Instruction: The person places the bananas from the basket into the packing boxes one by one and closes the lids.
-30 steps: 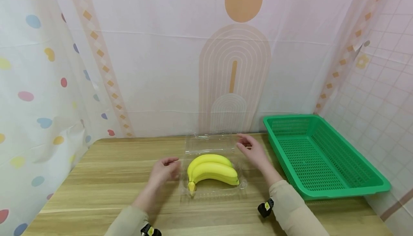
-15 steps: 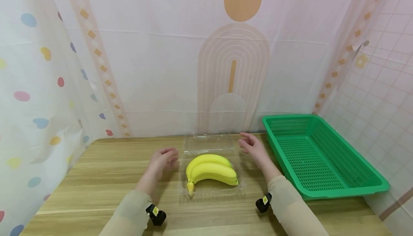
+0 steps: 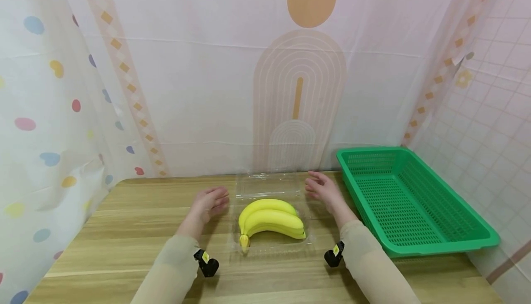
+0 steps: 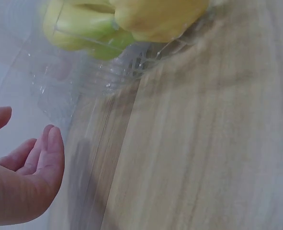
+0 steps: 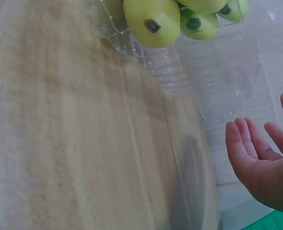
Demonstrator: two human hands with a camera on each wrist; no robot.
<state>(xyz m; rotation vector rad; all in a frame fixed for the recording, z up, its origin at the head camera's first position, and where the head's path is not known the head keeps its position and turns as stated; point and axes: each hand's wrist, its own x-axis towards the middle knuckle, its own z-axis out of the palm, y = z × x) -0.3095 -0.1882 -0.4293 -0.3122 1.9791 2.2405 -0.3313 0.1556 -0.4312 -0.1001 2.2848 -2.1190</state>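
Observation:
A bunch of yellow bananas (image 3: 271,221) lies in a clear plastic clamshell box (image 3: 269,252) near the middle of the table. The box's transparent lid (image 3: 268,185) is flipped back toward the curtain. To the left of the box is my left hand (image 3: 210,201), fingers relaxed and holding nothing. My right hand (image 3: 325,190) hovers beside the lid on the other side, also with nothing in it. Dark banana tips (image 5: 194,24) show through the plastic wall in the right wrist view. In the left wrist view, the bananas (image 4: 155,17) appear at the top, away from the fingers (image 4: 55,148).
A green plastic basket (image 3: 375,230) with slotted sides stands on the right of the wooden table (image 3: 137,230). Behind the table hangs a patterned curtain (image 3: 199,110). A black wrist camera (image 3: 207,263) is strapped to each sleeve.
My left hand has moved slightly up and away from the box's left side, toward the back of the table. The right hand has barely shifted. Box and bananas stay in place.

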